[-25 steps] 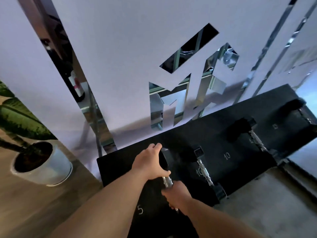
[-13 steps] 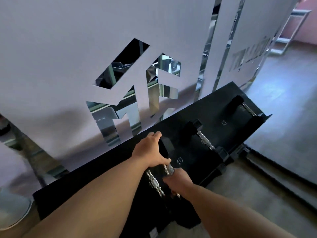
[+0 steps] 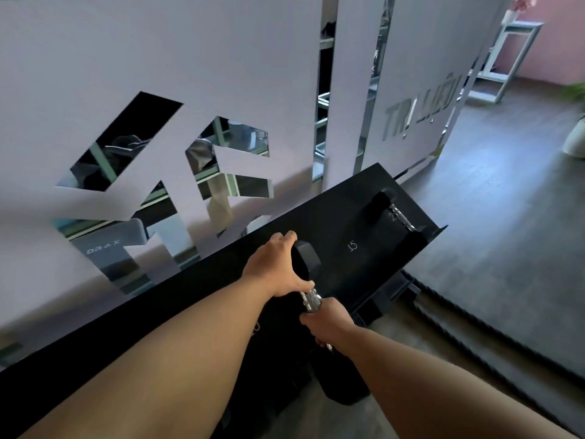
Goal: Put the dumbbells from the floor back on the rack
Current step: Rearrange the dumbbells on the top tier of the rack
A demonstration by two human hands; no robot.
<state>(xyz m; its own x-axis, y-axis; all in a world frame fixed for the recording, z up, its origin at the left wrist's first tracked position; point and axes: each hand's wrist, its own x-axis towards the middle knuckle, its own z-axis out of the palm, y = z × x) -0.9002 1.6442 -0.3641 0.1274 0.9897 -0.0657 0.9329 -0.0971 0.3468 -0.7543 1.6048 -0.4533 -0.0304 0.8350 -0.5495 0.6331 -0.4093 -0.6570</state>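
Dumbbell (image 3: 308, 280), both hands gripping, over rack (image 3: 342, 217)

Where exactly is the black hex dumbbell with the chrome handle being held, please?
The black hex dumbbell is centre frame over the black rack, just left of its "15" mark, left hand on its far head, right hand around the handle.

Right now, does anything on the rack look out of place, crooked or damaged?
Nothing stands out. The left hand rests on the head of the dumbbell and the right hand grips its handle over the black rack. Another dumbbell lies straight in its slot by the 15 label. No damage shows.
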